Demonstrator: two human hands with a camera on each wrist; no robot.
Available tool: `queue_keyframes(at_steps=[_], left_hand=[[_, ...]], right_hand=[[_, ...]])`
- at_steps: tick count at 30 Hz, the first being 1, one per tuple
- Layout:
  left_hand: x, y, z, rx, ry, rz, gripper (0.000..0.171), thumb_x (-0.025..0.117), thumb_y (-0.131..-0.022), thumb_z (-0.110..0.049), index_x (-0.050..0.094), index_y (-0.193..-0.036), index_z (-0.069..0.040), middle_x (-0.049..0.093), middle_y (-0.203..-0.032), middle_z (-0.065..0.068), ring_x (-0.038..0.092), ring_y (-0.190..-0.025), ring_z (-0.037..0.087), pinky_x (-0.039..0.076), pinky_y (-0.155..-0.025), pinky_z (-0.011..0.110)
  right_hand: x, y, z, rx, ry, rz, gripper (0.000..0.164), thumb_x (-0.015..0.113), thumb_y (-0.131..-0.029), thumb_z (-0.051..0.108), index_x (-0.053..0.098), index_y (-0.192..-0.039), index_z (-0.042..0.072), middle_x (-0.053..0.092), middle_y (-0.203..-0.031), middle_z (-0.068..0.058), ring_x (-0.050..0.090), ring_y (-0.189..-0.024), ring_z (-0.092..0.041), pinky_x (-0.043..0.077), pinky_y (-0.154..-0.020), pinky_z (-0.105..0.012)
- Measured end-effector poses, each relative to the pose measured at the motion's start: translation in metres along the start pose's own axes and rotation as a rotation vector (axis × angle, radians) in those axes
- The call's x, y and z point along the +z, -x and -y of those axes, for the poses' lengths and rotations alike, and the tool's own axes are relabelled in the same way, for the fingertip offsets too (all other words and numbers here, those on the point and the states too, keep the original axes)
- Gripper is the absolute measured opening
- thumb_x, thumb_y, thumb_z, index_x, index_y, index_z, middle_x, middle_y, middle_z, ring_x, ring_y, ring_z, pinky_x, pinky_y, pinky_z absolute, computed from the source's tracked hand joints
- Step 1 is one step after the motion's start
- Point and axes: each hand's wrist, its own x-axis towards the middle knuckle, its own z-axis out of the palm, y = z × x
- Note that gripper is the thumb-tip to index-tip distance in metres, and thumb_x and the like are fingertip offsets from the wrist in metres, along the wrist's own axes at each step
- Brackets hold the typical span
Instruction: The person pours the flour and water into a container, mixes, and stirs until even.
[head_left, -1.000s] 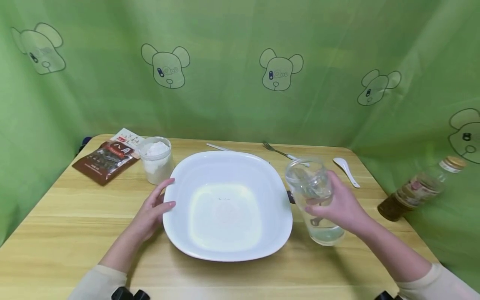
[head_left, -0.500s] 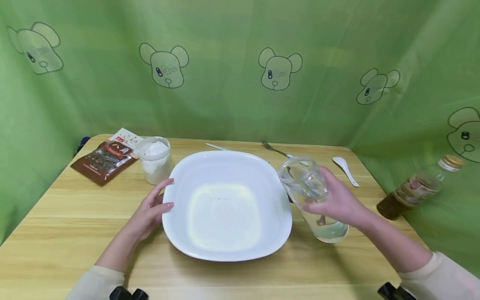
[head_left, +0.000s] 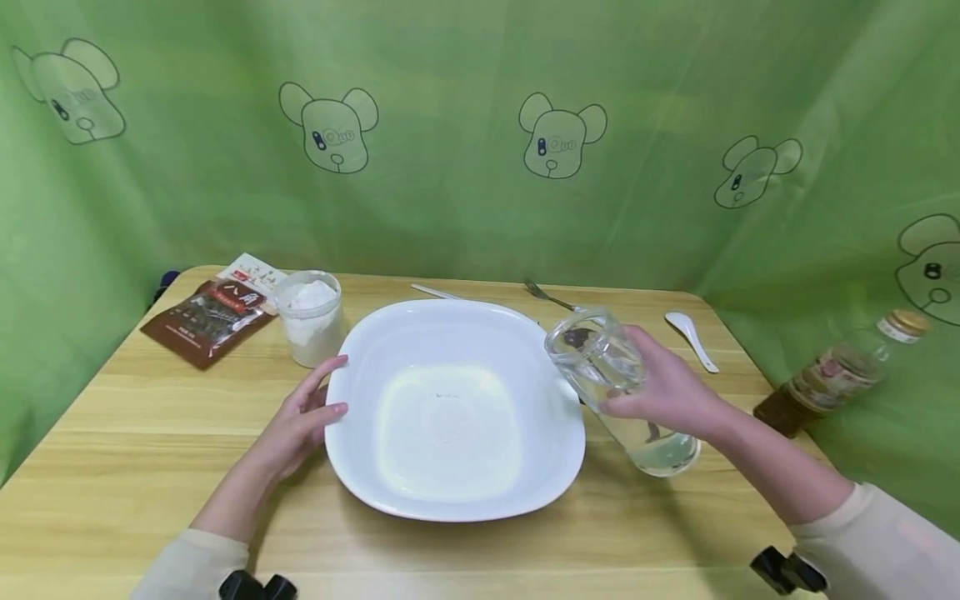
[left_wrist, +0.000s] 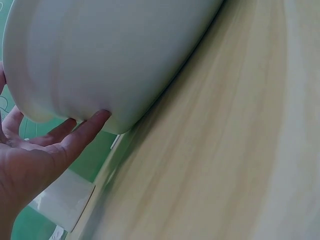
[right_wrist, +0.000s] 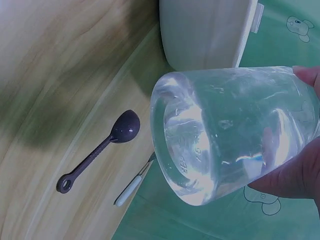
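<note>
A white basin (head_left: 450,433) stands in the middle of the table. My left hand (head_left: 296,421) touches its left side, thumb and fingertip at the rim; in the left wrist view the fairly straight fingers (left_wrist: 82,132) rest against the outer wall. My right hand (head_left: 671,392) grips a tall clear glass (right_wrist: 240,130) holding clear liquid. The glass leans left, its mouth at the basin's right rim and its base raised off the table. I cannot tell whether liquid is flowing out. A dark measuring spoon (right_wrist: 125,127) lies on the table beneath the glass.
A tub of white powder (head_left: 315,329) and a brown spice packet (head_left: 213,321) stand at the back left. Behind the basin lie a fork (head_left: 551,296) and a thin white-handled utensil (head_left: 435,292). At right are a white spoon (head_left: 692,337) and a corked bottle (head_left: 825,387).
My right hand has tilted the glass further left, bringing its mouth to the basin's rim while the base swung right and up. The left hand and basin hold their place.
</note>
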Motion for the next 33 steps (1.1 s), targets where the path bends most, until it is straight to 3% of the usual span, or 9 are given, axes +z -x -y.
queue_keyframes(at_steps=[4,14,23,33], left_hand=[[-0.0005,-0.0004,-0.0001,0.003,0.002,0.008,0.063,0.048,-0.081,0.0,0.023,-0.136,-0.017,0.022,-0.129,0.027,0.047,-0.102,0.028,0.046,-0.077,0.042],[-0.0014,-0.0011,0.003,0.009,0.012,0.009,0.063,0.049,-0.081,0.0,0.024,-0.136,-0.018,0.022,-0.129,0.026,0.047,-0.102,0.026,0.046,-0.078,0.041],[-0.0004,-0.0016,0.0049,0.026,0.034,0.003,0.062,0.049,-0.081,0.0,0.026,-0.135,-0.018,0.024,-0.128,0.023,0.049,-0.099,0.021,0.046,-0.078,0.038],[-0.0011,-0.0024,0.004,0.016,0.041,0.008,0.063,0.048,-0.081,0.001,0.023,-0.136,-0.016,0.023,-0.128,0.024,0.048,-0.101,0.024,0.046,-0.08,0.039]], right_hand=[[-0.0001,-0.002,0.0007,0.007,0.008,0.015,0.082,0.076,-0.059,0.016,0.03,-0.127,0.004,0.053,-0.1,-0.016,0.053,-0.082,-0.025,0.049,-0.066,-0.035],[-0.0035,-0.007,0.0029,0.014,0.048,0.069,0.092,0.076,-0.059,0.024,0.024,-0.132,0.002,0.045,-0.115,-0.022,0.051,-0.091,-0.031,0.046,-0.075,-0.045],[-0.0024,-0.009,0.0051,0.032,0.034,0.108,0.092,0.075,-0.06,0.02,0.021,-0.132,0.001,0.042,-0.117,-0.025,0.052,-0.058,-0.017,0.048,-0.062,-0.031],[-0.0029,-0.0095,0.0082,0.043,0.053,0.118,0.096,0.075,-0.059,0.02,0.019,-0.133,0.0,0.04,-0.119,-0.027,0.054,-0.069,-0.019,0.049,-0.067,-0.036]])
